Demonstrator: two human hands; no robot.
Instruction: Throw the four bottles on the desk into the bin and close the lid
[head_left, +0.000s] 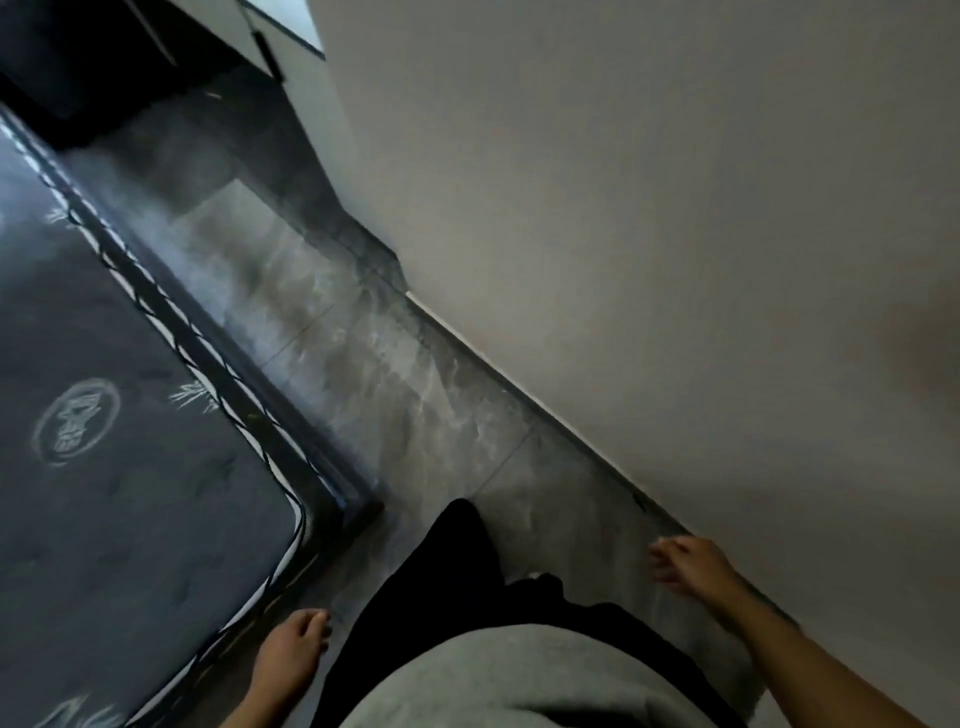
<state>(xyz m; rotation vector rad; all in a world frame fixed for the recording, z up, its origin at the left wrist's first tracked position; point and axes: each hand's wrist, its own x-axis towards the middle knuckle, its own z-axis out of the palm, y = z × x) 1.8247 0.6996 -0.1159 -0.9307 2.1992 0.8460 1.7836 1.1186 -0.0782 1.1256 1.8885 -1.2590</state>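
No bottle, desk or bin shows in this tilted, blurred head view. My left hand (291, 649) hangs at my side near the bottom, fingers loosely curled together, with nothing in it. My right hand (685, 564) swings out to the right above the floor, close to the wall's base, fingers loosely apart and holding nothing. My grey top and black trousers (447, 587) fill the bottom middle.
A dark mattress (104, 441) with white edge trim lies at the left. A narrow strip of grey marbled tile floor (332, 322) runs between it and a pale wall (649, 208) on the right. Dark furniture (104, 67) stands at the far top left.
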